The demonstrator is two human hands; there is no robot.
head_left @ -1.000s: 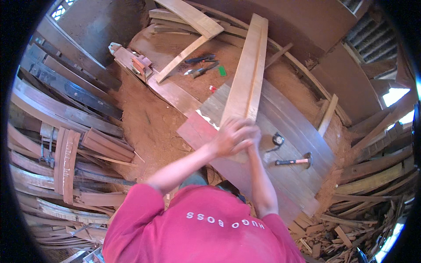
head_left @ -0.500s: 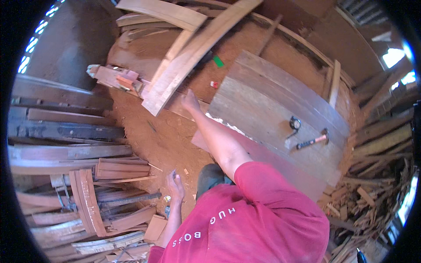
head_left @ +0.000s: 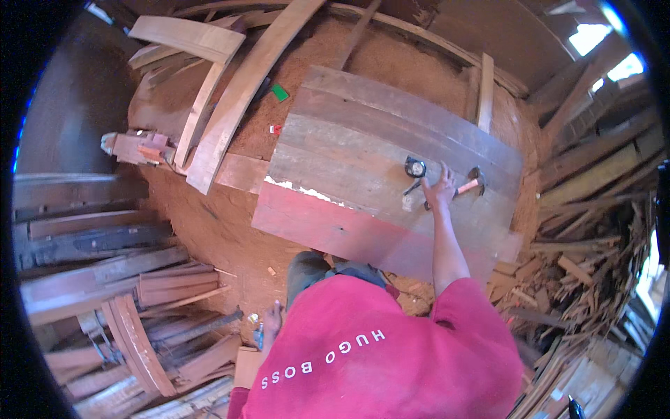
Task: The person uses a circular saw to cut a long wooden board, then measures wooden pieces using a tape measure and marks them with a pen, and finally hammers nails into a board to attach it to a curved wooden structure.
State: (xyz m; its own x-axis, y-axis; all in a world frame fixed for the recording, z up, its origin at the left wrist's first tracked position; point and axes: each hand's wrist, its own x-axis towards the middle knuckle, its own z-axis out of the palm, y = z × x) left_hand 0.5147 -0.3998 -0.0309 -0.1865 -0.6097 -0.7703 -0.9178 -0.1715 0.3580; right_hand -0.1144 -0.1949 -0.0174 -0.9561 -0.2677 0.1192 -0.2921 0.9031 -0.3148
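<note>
My right hand reaches over the wooden panel with its fingers spread, at the handle of a hammer lying there. A firm grip on the handle does not show. Just left of these fingers sits a round black tape measure. The panel is made of several wide weathered boards, with a reddish near board and a strip of flaking white along the seam. Low on the left, my left hand hangs beside my body, partly hidden by the red shirt; its fingers are too unclear to read.
Long curved planks lean over the sawdust floor at the far left. A green piece and a small red-and-white item lie near the panel. Stacked timber fills the left side; scrap wood is heaped at right.
My right hand has swung from the planks at left across to the hammer on the panel, its fingers now spread. My left hand has dropped closer to my body. The view has shifted right.
</note>
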